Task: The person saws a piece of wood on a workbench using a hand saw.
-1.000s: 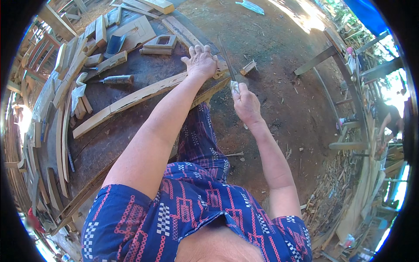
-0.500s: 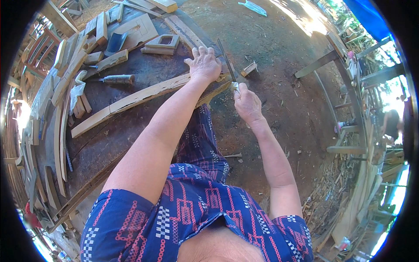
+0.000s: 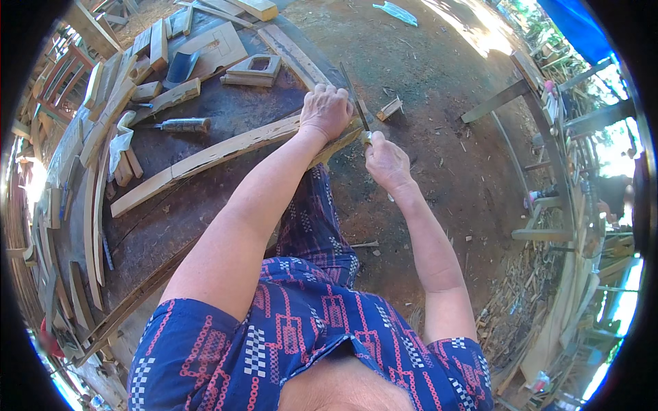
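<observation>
My left hand point(image 3: 327, 111) is closed over the right end of a long, rough-edged wooden strip point(image 3: 212, 158), which lies across the dark work table. Its fingers are curled, and the wood beneath them is mostly hidden. My right hand point(image 3: 388, 163) grips the handle of a saw with a narrow, dark blade point(image 3: 354, 98). That blade slants up and left, close beside my left hand's fingers, at the right end of the strip. Whether its teeth touch the wood I cannot tell.
On the table point(image 3: 226, 113) lie a chisel-like tool point(image 3: 185, 125), a wooden block with an opening point(image 3: 253, 70), another plank point(image 3: 291, 55) and several offcuts at the left. A small wood offcut point(image 3: 390, 108) lies on the dirt floor. A wooden frame point(image 3: 497, 101) stands at right.
My left hand's fingers, spread flat before, are now curled, and the hand sits slightly nearer me. My right hand with the saw has shifted slightly left.
</observation>
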`<state>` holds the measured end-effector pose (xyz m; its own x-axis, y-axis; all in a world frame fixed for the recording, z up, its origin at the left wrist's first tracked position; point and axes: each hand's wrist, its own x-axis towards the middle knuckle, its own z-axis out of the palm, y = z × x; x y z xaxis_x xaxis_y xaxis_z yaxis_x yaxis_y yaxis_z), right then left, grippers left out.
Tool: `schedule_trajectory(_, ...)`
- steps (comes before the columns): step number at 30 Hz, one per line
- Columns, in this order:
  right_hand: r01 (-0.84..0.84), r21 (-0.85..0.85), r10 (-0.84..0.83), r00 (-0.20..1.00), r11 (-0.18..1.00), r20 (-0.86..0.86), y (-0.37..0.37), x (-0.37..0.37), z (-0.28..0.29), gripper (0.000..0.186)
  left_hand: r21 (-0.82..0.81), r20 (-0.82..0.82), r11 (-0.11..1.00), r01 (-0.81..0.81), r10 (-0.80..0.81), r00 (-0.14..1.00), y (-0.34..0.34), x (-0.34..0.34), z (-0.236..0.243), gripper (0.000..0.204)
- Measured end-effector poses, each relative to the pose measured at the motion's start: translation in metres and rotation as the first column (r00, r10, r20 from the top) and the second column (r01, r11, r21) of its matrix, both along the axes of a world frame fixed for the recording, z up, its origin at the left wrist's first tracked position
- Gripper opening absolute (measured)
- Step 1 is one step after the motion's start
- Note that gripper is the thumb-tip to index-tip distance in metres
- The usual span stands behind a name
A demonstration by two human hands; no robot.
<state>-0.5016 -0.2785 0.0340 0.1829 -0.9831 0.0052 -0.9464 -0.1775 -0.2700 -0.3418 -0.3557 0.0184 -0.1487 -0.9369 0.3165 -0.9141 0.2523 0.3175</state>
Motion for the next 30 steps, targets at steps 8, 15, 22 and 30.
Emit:
schedule_trajectory(8,0.006,0.052,-0.005,1.000,0.999,-0.018,0.063,-0.018,0.008,0.020,0.038,-0.020,0.999,0.009,-0.008,1.000,0.006,0.008,-0.004,0.024)
schedule_trajectory(15,-0.020,0.072,0.018,0.999,0.997,0.033,0.030,-0.012,0.013,0.020,0.040,-0.022,0.999,0.031,-0.030,0.999,0.000,0.004,0.002,0.023)
schedule_trajectory(22,0.002,-0.033,0.001,0.996,0.999,0.086,0.001,-0.008,-0.005,0.020,0.010,-0.032,0.999,0.032,-0.032,0.999,-0.003,-0.006,-0.003,0.025)
schedule_trajectory(30,0.013,0.124,-0.018,0.999,0.992,0.040,0.049,-0.022,0.018,0.022,0.048,-0.041,0.998,0.036,-0.034,0.999,0.000,0.009,0.002,0.023)
